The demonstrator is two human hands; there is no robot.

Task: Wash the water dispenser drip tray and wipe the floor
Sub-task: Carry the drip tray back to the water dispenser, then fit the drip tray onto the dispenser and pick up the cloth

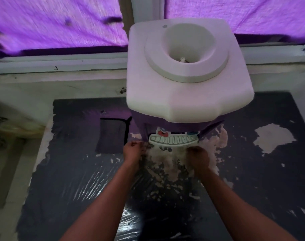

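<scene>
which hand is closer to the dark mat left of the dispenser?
Left. The left hand is beside the lower right corner of the dark mat; the right hand is farther right, below the right end of the drip tray.

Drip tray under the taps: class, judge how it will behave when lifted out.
The drip tray looks like thin white plastic, so probably stiff and light. Its slotted top suggests water pooled inside, so tilting may spill.
</scene>
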